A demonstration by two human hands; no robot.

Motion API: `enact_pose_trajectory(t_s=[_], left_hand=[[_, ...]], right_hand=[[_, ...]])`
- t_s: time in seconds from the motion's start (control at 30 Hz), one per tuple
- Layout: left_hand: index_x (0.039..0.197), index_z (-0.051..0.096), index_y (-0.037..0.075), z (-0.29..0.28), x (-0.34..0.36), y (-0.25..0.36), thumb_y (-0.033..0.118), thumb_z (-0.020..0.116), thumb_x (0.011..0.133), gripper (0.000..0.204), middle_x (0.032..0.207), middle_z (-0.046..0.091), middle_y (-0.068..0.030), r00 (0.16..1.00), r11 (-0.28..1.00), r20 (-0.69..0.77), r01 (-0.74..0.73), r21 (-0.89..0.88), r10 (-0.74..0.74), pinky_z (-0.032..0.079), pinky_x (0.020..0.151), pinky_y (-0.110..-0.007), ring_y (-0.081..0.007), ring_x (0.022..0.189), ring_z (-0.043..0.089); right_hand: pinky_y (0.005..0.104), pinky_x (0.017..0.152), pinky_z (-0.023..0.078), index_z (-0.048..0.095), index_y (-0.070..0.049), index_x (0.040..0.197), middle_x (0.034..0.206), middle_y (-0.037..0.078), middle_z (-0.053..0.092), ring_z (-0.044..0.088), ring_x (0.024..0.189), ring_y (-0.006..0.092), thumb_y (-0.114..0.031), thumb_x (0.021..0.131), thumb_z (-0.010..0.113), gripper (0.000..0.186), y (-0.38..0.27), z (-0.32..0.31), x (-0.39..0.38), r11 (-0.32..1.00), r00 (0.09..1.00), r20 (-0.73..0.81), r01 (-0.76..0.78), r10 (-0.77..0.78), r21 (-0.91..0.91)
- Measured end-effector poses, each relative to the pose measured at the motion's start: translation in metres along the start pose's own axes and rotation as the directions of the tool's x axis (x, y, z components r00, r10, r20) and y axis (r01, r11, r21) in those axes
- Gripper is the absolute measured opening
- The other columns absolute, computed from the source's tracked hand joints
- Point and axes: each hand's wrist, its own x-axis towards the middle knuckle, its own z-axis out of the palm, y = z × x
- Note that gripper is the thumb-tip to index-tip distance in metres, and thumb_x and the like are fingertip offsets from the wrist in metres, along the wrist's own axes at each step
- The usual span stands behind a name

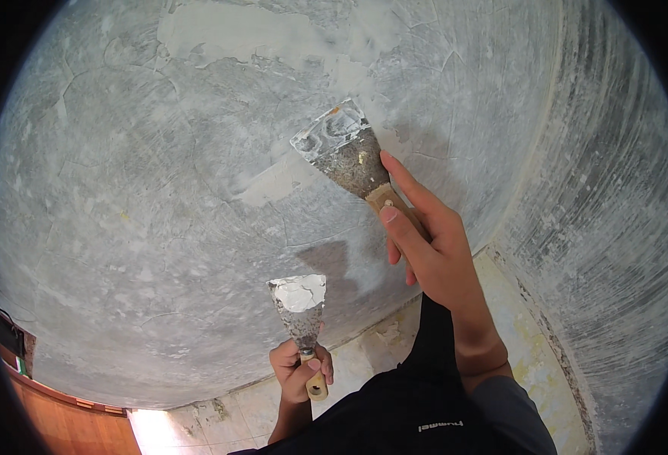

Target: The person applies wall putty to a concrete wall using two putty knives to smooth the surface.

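My right hand (440, 254) is closed round the wooden handle of a wide putty knife (353, 163), index finger stretched along the edge of its blade. That blade is smeared with grey-white filler and held up in front of the grey wall (175, 250); whether it touches cannot be made out. Lower down, my left hand (300, 370) grips a smaller putty knife (300, 322) by its short wooden handle, blade upward. A lump of white filler (300, 292) covers the top of this smaller blade. A pale filler patch (277, 182) lies on the wall beside the wide blade.
A larger pale filler patch (235, 34) spreads across the upper wall. On the right, a streaked side wall (614, 227) meets it at a corner. Stained floor tiles (349, 371) run below. Reddish-brown wood (76, 413) stands at the lower left, near a dark object (4, 330).
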Motion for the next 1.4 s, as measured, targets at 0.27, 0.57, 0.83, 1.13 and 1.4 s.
enact_pose_trajectory(t_s=[0.27,0.57,0.83,1.13,1.4], left_hand=[[0.132,0.052,-0.015,0.007,0.005,-0.005,0.007,0.060,0.085,0.053,0.059,0.057,-0.0122,0.999,0.999,0.009,0.038,-0.009,-0.038,0.043,0.039,-0.029,-0.0193,0.038,0.053],[0.131,0.053,-0.015,0.012,0.004,-0.002,0.005,0.059,0.083,0.052,0.061,0.058,-0.0130,0.999,0.999,0.017,0.043,-0.012,-0.042,0.045,0.042,-0.029,-0.0189,0.043,0.054],[0.133,0.052,-0.015,0.011,0.000,-0.001,0.007,0.060,0.084,0.054,0.059,0.056,-0.0123,1.000,1.000,0.009,0.018,0.017,-0.018,0.043,0.039,-0.029,-0.0195,0.039,0.053],[0.132,0.053,-0.015,0.003,-0.001,0.002,0.007,0.060,0.084,0.053,0.059,0.056,-0.0128,1.000,0.999,0.006,0.004,0.032,-0.004,0.043,0.038,-0.029,-0.0195,0.039,0.053],[0.132,0.053,-0.015,0.008,0.001,0.004,0.007,0.059,0.083,0.054,0.058,0.055,-0.0127,1.000,1.000,0.009,0.001,0.028,-0.001,0.043,0.038,-0.029,-0.0193,0.039,0.052]], right_hand=[[0.0215,0.043,0.037,0.042,-0.013,0.152,0.062,-0.004,0.052,0.042,0.049,0.0022,-0.018,0.101,0.055,0.053,0.002,0.001,-0.011,0.999,0.999,-0.029,-0.015,0.014,-0.035],[0.0226,0.058,0.043,0.042,-0.009,0.151,0.067,-0.002,0.057,0.052,0.061,0.0048,-0.013,0.100,0.058,0.053,0.027,0.006,-0.022,0.998,0.998,-0.055,0.009,-0.006,0.057],[0.0210,0.058,0.040,0.042,-0.009,0.151,0.065,-0.002,0.053,0.048,0.059,0.0040,-0.011,0.100,0.057,0.053,0.087,0.027,0.006,0.978,0.987,-0.083,0.150,-0.139,0.147],[0.0195,0.049,0.039,0.039,-0.003,0.152,0.065,-0.002,0.057,0.046,0.052,0.0029,-0.006,0.099,0.056,0.055,0.181,0.033,0.001,0.908,0.908,-0.219,0.393,-0.357,0.148],[0.0195,0.050,0.040,0.038,-0.003,0.152,0.066,-0.002,0.055,0.046,0.054,0.0025,-0.006,0.099,0.057,0.056,0.126,0.041,0.022,0.928,0.948,-0.158,0.306,-0.276,0.214]])
